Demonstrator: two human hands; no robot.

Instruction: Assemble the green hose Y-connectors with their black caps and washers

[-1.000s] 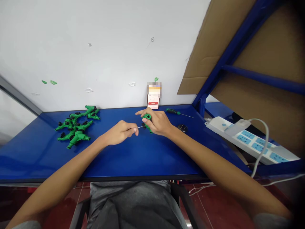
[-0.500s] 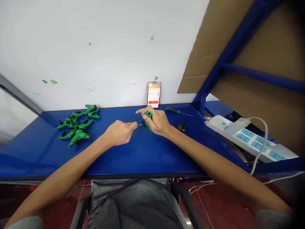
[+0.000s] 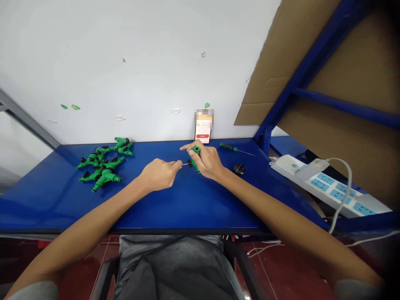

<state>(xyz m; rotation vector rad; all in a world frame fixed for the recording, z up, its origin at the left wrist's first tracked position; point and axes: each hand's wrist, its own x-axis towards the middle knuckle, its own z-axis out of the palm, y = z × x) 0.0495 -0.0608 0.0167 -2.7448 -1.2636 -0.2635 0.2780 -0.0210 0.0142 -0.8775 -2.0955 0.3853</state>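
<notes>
My left hand (image 3: 161, 174) is closed around a screwdriver-like tool with a thin metal shaft (image 3: 185, 164); its handle is hidden in the fist. The shaft points right, and its tip meets the black knob (image 3: 189, 163) on a green plastic hose connector (image 3: 196, 149). That connector is gripped by my right hand (image 3: 206, 160), thumb against it and index finger stretched out to the left. Part of the connector is covered by the fingers. Several similar green connectors (image 3: 106, 177) with black knobs lie in a cluster at the left of the blue table (image 3: 187, 208).
A phone (image 3: 203, 132) leans on the white wall behind my right hand. To the right lie a green-and-black screwdriver (image 3: 228, 147) and a small round black object (image 3: 239, 168). Beyond the table's right edge is a white power strip (image 3: 290, 164) with a cable, beside a blue frame.
The whole view has shifted slightly. Both hands keep the same grip, with the shaft still at the connector's black knob.
</notes>
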